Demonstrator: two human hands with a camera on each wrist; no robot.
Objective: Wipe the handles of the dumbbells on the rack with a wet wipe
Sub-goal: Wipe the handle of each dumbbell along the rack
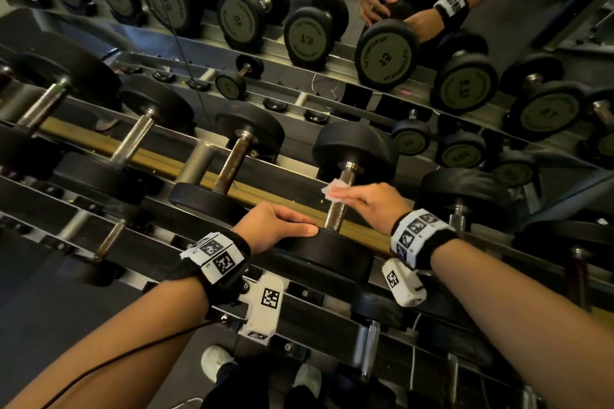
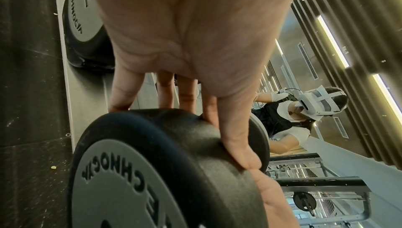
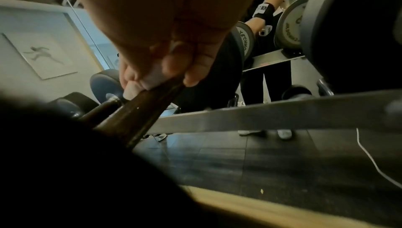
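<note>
- Right hand (image 1: 373,201), right of centre in the head view, pinches a crumpled white wet wipe (image 1: 334,191) and presses it onto the metal handle (image 1: 342,199) of the dumbbell (image 1: 355,149) at the middle of the frame; the right wrist view shows the fingers (image 3: 174,66) curled over the wipe on the dark bar.
- Left hand (image 1: 275,226), just left of that handle, lies on the near black weight head (image 1: 332,256) of the same dumbbell; in the left wrist view the fingertips (image 2: 121,102) reach over its rim and the thumb (image 2: 237,145) lies along its rubber side.
- This dumbbell sits on the upper tier of the rack (image 1: 299,169), which runs from the left edge down to the right.
- More dumbbells line the tier towards the upper left, the nearest with a rusty handle (image 1: 232,163).
- Behind the rack, a mirror (image 1: 332,70) across the top of the frame repeats the row of weights and both hands.
</note>
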